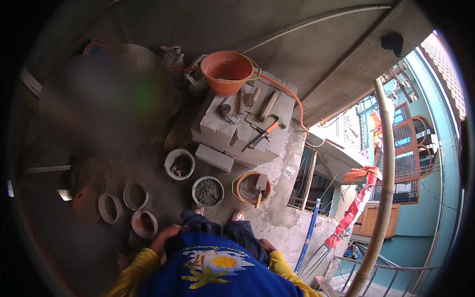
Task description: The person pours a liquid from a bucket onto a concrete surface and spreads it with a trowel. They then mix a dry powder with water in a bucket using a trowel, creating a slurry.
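Observation:
My left hand point(166, 236) rests at the side of my dark trousers near the hip, its fingers partly hidden by the cloth. Opposite it, my right hand point(266, 245) lies against the other trouser leg, also partly hidden. Before my feet stands a bucket of grey mortar point(208, 191). To its right, a trowel point(261, 183) lies across an orange bucket point(237, 191). Beyond them, a stack of pale blocks point(222, 130) carries a hammer point(264, 136), a handsaw or similar flat blade with a wooden handle point(270, 106), a tape measure point(225, 109) and a large orange bucket point(226, 72).
Several dirty buckets stand to the left, one a whitish bucket point(144, 224). A loose block point(214, 157) lies by the stack. A blue spirit level point(308, 235) leans at the right, near a bamboo pole point(385, 148) and a metal railing point(386, 266). An orange hose point(287, 90) runs past the stack.

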The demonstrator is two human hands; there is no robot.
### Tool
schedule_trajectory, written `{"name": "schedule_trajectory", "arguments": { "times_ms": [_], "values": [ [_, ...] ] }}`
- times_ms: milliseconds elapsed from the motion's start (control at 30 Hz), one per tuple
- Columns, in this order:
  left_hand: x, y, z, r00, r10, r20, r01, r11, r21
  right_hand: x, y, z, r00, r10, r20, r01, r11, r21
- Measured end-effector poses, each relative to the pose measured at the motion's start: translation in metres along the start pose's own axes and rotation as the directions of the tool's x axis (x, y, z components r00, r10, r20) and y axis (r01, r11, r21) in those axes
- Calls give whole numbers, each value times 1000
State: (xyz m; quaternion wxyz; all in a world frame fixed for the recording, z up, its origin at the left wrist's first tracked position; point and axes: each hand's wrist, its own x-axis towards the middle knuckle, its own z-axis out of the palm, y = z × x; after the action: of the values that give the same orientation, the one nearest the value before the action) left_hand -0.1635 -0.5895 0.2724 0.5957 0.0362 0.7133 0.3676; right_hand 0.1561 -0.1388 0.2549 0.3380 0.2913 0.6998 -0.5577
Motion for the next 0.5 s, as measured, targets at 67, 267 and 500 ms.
{"name": "schedule_trajectory", "arguments": {
  "times_ms": [67,267,500],
  "values": [
    [-1,-28,-12,986,167,-25,-164,983,87,9,-21,-19,997,-49,59,62,966,-253],
    [-59,52,12,989,92,-119,-106,988,-117,-39,-84,-58,987,-119,-110,55,885,-462],
    [-84,93,38,879,-127,-459,-105,889,-447,-102,-115,-98,936,-241,-255,82,858,-507]
  ]
}}
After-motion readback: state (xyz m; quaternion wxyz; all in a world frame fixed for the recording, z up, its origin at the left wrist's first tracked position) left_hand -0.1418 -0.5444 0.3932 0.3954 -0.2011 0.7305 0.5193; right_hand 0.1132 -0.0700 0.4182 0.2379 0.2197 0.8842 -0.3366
